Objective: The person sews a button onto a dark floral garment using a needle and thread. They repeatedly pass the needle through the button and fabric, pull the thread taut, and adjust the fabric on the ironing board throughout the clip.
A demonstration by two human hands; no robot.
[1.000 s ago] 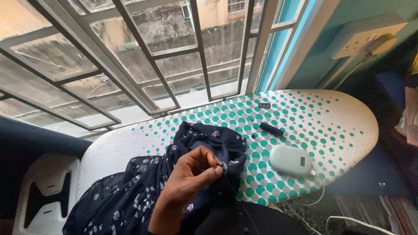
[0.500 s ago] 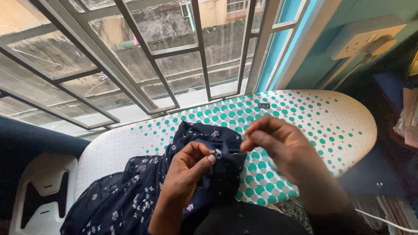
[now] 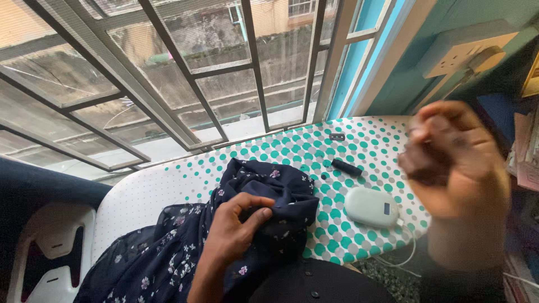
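Dark blue cloth [image 3: 185, 247] with little flowers is lying bunched up on the counter [image 3: 314, 151], the one with white and green dots, and hanging off its near edge. I am seeing the left hand [image 3: 236, 224] pinching a fold of that cloth between thumb and fingers. The right hand [image 3: 449, 163] is up in the air, curled shut and blurry, so I cannot tell what it is gripping. A white oval gadget [image 3: 370, 206] is sitting just beside the cloth, and a small black stick [image 3: 346, 167] is lying near it.
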